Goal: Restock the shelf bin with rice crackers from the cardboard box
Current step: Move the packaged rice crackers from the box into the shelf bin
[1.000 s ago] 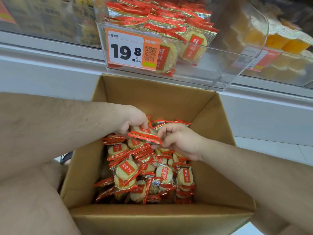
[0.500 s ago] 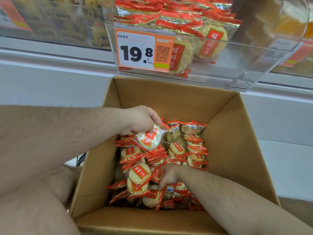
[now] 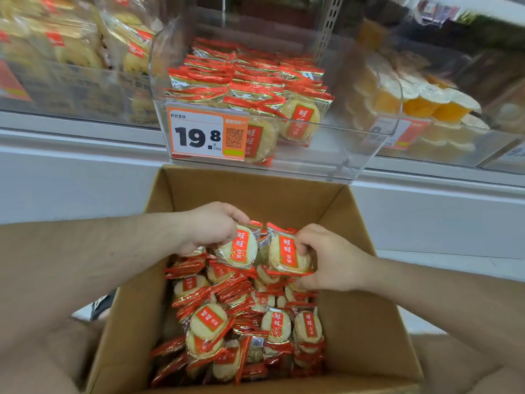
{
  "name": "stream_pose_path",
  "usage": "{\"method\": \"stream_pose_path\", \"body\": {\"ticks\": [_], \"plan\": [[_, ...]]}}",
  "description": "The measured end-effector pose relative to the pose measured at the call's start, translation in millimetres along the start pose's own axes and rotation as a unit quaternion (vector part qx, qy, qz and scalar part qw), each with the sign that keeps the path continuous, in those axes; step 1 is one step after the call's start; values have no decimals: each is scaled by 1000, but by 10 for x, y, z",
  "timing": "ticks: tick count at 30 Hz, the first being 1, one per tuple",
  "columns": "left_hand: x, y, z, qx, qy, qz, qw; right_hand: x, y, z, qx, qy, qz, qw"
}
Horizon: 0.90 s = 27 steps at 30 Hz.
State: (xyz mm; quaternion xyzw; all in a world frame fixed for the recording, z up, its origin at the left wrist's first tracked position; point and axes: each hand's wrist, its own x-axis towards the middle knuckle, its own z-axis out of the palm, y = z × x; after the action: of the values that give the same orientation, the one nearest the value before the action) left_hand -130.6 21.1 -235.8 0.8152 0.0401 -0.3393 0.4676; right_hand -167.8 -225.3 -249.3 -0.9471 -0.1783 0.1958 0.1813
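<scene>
While both hands are down in the open brown cardboard box (image 3: 355, 322), each one's got its own cracker pack. Left hand (image 3: 210, 227) is curled over the top of a round pale rice cracker in clear wrap with a red label (image 3: 238, 248), and right hand (image 3: 329, 258) pinches a second identical packet (image 3: 287, 255) just beside it, the two packs nearly touching. Under the hands there's a loose pile of red-and-silver cracker packs (image 3: 241, 322) filling the box. Straight above the hands sits the clear plastic shelf bin (image 3: 326, 163), partly stocked with the same crackers, with an orange-and-white 19.8 price tag (image 3: 206, 133) on its front. Right of that bin, orange jelly cups (image 3: 426, 103); left of it, more bagged crackers, blurry.
</scene>
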Motion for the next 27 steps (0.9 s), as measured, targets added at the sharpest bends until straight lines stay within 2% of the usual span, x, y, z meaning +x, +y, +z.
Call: {"method": "stream_pose_path", "body": {"ticks": [4,8,11,15,18,21,24,27], "plan": [[-165,227,32,-65,-18,46,997,-226,-197,-251,54,101,-54,992],[-322,388,128,-195,-85,90,973,-281,-358,-374,39,141,-97,984],[-390,491,164,-232,-107,122,959,-264,-404,-434,15,173,-122,977],[-398,572,177,-177,-31,169,969,-296,-444,-549,6,173,-125,977],[-451,649,123,-83,33,235,968,-338,-457,-672,64,210,-100,971],[-551,742,45,20,63,317,946,-358,-461,-809,87,262,-44,960],[-625,807,34,152,91,372,911,-352,-478,-905,79,242,-33,967],[-622,832,52,194,109,395,891,-322,-522,-896,54,218,-38,974]]}}
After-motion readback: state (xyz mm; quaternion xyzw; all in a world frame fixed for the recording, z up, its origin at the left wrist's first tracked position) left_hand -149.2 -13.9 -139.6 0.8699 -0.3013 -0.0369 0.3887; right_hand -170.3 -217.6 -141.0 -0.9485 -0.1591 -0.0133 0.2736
